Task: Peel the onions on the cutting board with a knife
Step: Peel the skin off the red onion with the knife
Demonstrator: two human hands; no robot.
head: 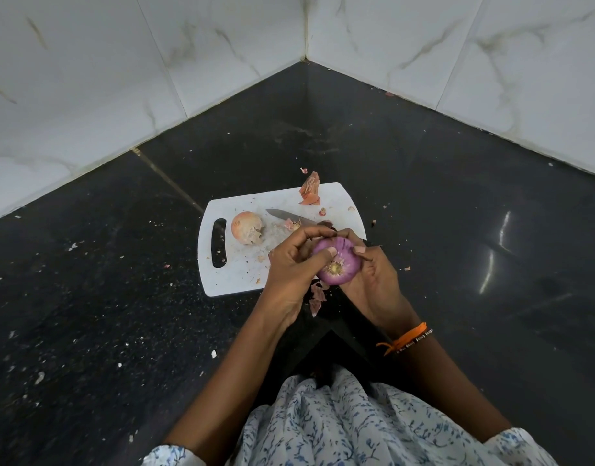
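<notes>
Item 1: purple onion (336, 265), cupped above the cutting board (242, 274) at its 4 o'clock corner, left hand (291, 264) and right hand (373, 277) both curled round it. Item 2: unpeeled onion (247, 227), at 9 o'clock of the knife (289, 216) lying idle. Advice: strip remaining skin from the root end, rotating steadily.

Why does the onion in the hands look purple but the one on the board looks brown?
The held onion is peeled, so its shiny purple flesh shows; the onion on the board wears its dry, papery tan skin. The held onion is gripped by the left hand and right hand; the other lies untouched on the white cutting board, beside the knife. Both are round and similar in size.
</notes>
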